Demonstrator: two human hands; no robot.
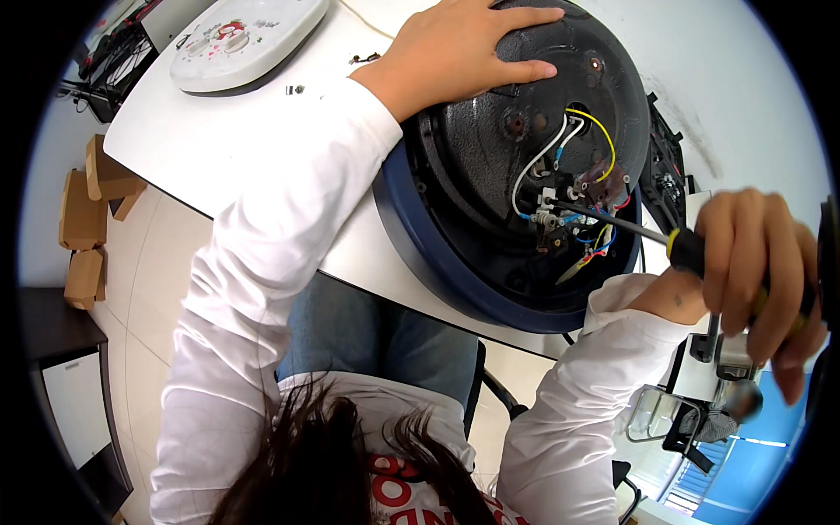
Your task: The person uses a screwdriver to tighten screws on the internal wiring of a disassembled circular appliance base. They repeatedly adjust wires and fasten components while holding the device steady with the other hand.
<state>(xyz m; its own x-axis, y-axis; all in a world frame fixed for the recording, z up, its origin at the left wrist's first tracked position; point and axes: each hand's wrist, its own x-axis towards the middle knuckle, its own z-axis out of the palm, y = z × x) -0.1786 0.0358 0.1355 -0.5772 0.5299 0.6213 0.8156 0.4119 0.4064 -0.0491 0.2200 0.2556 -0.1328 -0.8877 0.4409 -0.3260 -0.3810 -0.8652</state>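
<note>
A round electric appliance with a dark blue housing (420, 245) stands on the white table, its black inner plate (477, 144) facing up. My left hand (459, 52) rests on the plate's far left part, fingers spread. In my right hand (757, 262) is a screwdriver (626, 224) with a black and yellow handle. Its shaft points left, and the tip reaches a white terminal piece (546, 198) among the wiring. White wires (528, 171), a yellow wire (610, 140) and several coloured leads (602, 242) gather there. Whether the tip sits in a screw is too small to tell.
A white lid-like panel (254, 48) with printed pictures lies at the table's far left, small metal parts (295, 89) near it. Behind the appliance is a black tool case (667, 162). Cardboard boxes (83, 210) and a dark cabinet (61, 324) stand on the left; another person (717, 424) is at far right.
</note>
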